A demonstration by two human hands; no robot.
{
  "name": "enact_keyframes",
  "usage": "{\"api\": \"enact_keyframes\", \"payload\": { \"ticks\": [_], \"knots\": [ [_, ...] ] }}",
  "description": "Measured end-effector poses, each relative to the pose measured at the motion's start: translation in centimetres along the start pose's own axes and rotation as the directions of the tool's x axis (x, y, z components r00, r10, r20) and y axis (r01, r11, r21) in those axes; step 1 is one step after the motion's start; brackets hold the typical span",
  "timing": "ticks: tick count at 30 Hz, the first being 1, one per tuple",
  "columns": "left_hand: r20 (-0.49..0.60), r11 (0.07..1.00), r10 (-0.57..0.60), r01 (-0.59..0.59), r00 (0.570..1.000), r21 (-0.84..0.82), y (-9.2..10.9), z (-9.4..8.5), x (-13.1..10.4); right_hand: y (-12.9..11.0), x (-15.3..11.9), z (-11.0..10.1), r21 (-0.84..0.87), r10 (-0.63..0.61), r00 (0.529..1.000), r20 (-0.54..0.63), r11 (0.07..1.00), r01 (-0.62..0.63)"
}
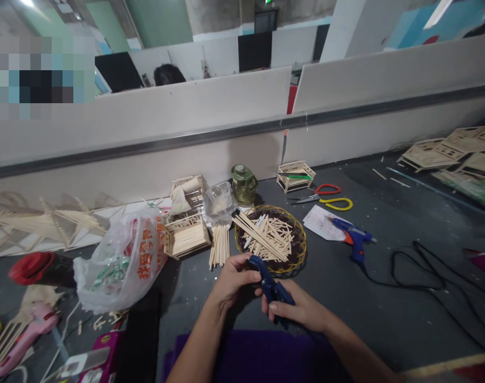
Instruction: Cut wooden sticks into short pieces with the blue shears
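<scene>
My right hand (296,308) is wrapped around the handles of a dark blue plier-like hand tool (266,279), which is tilted with its head toward the upper left. Close against that head, my left hand (238,279) is closed in a pinch; whatever lies between its fingertips is hidden or too small to make out. Just beyond both hands stands a woven basket (305,244) with a yellow rim, heaped with short wooden sticks (268,236). A row of longer wooden sticks (219,246) lies left of the basket.
Stick-filled wooden tray (188,239), clear plastic box (219,202), green jar (243,184) and small wooden rack (295,177) stand behind. Scissors (326,197) and a blue glue gun (354,239) with trailing cord lie right; a plastic bag (118,260) and pink glue gun (26,335) left.
</scene>
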State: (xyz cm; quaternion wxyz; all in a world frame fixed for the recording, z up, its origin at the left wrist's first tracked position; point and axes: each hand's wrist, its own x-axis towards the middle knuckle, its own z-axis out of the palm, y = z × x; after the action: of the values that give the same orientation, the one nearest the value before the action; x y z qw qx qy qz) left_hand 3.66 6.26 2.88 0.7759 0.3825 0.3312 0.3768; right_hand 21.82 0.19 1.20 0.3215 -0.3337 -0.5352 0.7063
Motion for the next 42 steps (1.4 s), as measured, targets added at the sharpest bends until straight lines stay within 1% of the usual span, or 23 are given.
{"api": "enact_keyframes", "payload": {
  "ticks": [7, 13, 16, 20, 22, 25, 27, 28, 29, 31, 33, 35, 37, 39, 42],
  "knots": [
    [0.011, 0.999, -0.002, 0.001, 1.0, 0.036, 0.0, -0.2, 0.1, 0.8, 0.2, 0.0, -0.058, 0.026, 0.999, -0.034, 0.998, -0.028],
    [0.008, 0.997, 0.005, -0.006, 1.0, 0.072, -0.3, -0.6, 0.1, 1.1, 0.1, 0.4, -0.133, 0.004, 0.998, -0.067, 0.991, -0.013],
    [0.02, 0.997, 0.006, -0.007, 1.0, 0.081, -0.3, -0.6, 0.2, 1.0, 0.1, 0.7, -0.196, -0.03, 0.997, -0.077, 0.98, 0.014],
    [0.027, 0.996, 0.014, -0.017, 1.0, 0.085, -0.3, -0.7, 0.3, 1.1, 0.6, 0.8, -0.327, -0.087, 0.992, -0.095, 0.944, 0.051],
    [0.031, 0.996, 0.021, -0.024, 0.999, 0.089, -0.3, -0.8, 0.3, 1.5, 0.9, 0.9, -0.387, -0.119, 0.986, -0.114, 0.92, 0.066],
    [0.028, 0.995, 0.032, -0.034, 0.999, 0.09, -0.3, -0.9, 0.3, 2.8, 1.2, 0.9, -0.465, -0.201, 0.962, -0.184, 0.88, 0.094],
    [0.026, 0.997, 0.029, -0.031, 0.999, 0.077, -0.4, -1.0, 0.4, 3.5, 1.3, 0.9, -0.476, -0.225, 0.949, -0.222, 0.874, 0.096],
    [0.024, 0.997, 0.024, -0.026, 0.999, 0.066, -0.5, -1.0, 0.4, 3.7, 1.4, 0.8, -0.443, -0.199, 0.953, -0.23, 0.893, 0.079],
    [0.021, 0.999, 0.014, -0.015, 1.0, 0.051, -0.6, -1.0, 0.5, 3.8, 1.4, 0.8, -0.38, -0.143, 0.964, -0.225, 0.924, 0.049],
    [0.004, 1.0, -0.013, 0.013, 1.0, 0.006, -0.8, -1.0, 0.6, 3.4, 1.4, 0.8, -0.191, -0.003, 0.987, -0.161, 0.981, -0.029],
    [-0.028, 0.997, -0.036, 0.034, 0.999, -0.063, -1.1, -0.8, 0.7, 2.5, 1.5, 0.9, -0.01, 0.077, 0.994, -0.077, 0.997, -0.078],
    [-0.065, 0.988, -0.048, 0.038, 0.997, -0.151, -1.3, -0.6, 0.8, 1.4, 1.7, 1.2, 0.107, 0.075, 0.996, -0.05, 0.992, -0.069],
    [-0.088, 0.97, -0.058, 0.035, 0.994, -0.243, -1.3, -0.4, 1.0, 0.4, 2.0, 1.6, 0.187, 0.066, 0.995, -0.069, 0.981, -0.052],
    [-0.082, 0.949, -0.076, 0.047, 0.994, -0.311, -1.3, -0.1, 1.2, -0.3, 2.3, 1.8, 0.246, 0.077, 0.994, -0.083, 0.968, -0.055],
    [-0.054, 0.925, -0.106, 0.078, 0.993, -0.371, -1.0, 0.2, 1.6, -0.8, 2.5, 1.8, 0.304, 0.097, 0.993, -0.07, 0.95, -0.071]
  ]
}}
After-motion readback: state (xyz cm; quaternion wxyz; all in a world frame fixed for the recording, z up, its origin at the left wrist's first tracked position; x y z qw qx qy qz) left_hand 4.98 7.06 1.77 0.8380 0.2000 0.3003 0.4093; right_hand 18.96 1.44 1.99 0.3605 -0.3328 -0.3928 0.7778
